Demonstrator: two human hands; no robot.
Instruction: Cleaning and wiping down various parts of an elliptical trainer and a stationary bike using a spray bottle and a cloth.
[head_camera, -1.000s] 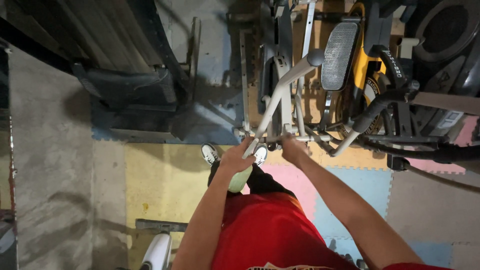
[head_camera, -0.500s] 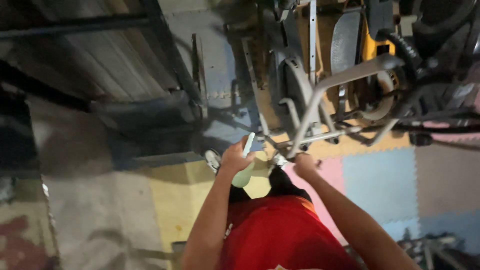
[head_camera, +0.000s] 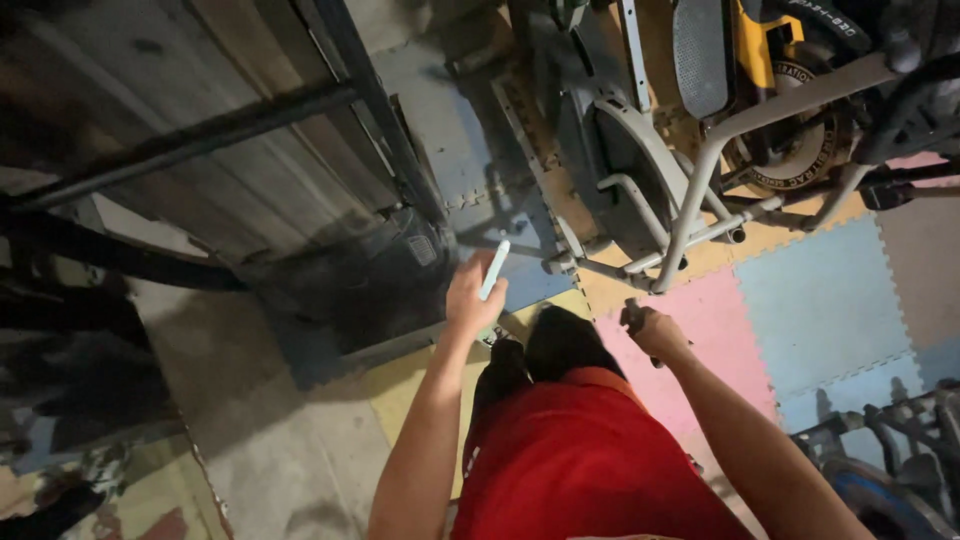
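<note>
My left hand (head_camera: 470, 298), mid-frame, has come off the exercise machine's grey frame (head_camera: 700, 190) and now closes its grip on a pale green tube (head_camera: 494, 270), lifted clear of the machine. My right hand (head_camera: 655, 332) has also pulled back, closed around a small dark tool (head_camera: 632, 318) above the pink floor mat (head_camera: 715, 330).

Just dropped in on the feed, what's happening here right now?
A person in red shorts stands on coloured foam floor mats, looking down. Their left hand holds a pale, slim bar-shaped object raised in front of them. The right hand is closed in a grip on a small dark object; what it is cannot be told. Just ahead sits a grey exercise machine, which neither hand is touching.
</note>
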